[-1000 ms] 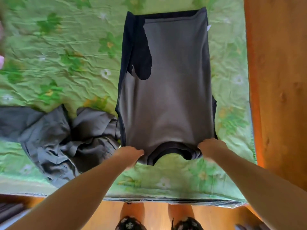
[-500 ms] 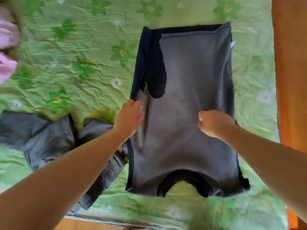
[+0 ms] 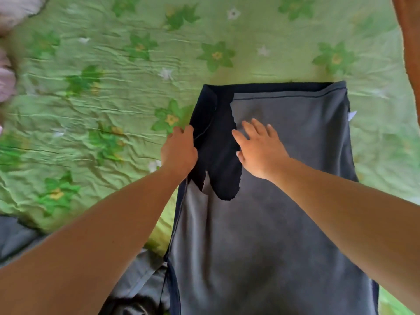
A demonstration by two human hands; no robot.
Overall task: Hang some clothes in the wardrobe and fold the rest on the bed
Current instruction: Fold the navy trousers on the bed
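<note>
On the green floral bed (image 3: 109, 92), right of centre, a grey shirt (image 3: 284, 228) lies flat with its dark sleeve (image 3: 218, 155) folded inward. Right hand (image 3: 261, 151) is flat with fingers spread, pressing the shirt beside the sleeve. Left hand (image 3: 178, 153) has fingers curled, gripping the shirt's left edge. A crumpled grey garment (image 3: 141, 285) lies lower left.

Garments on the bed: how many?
2: grey shirt flat at centre right; crumpled grey garment bottom left, partly behind an arm. Pink fabric at left edge may be another.
</note>
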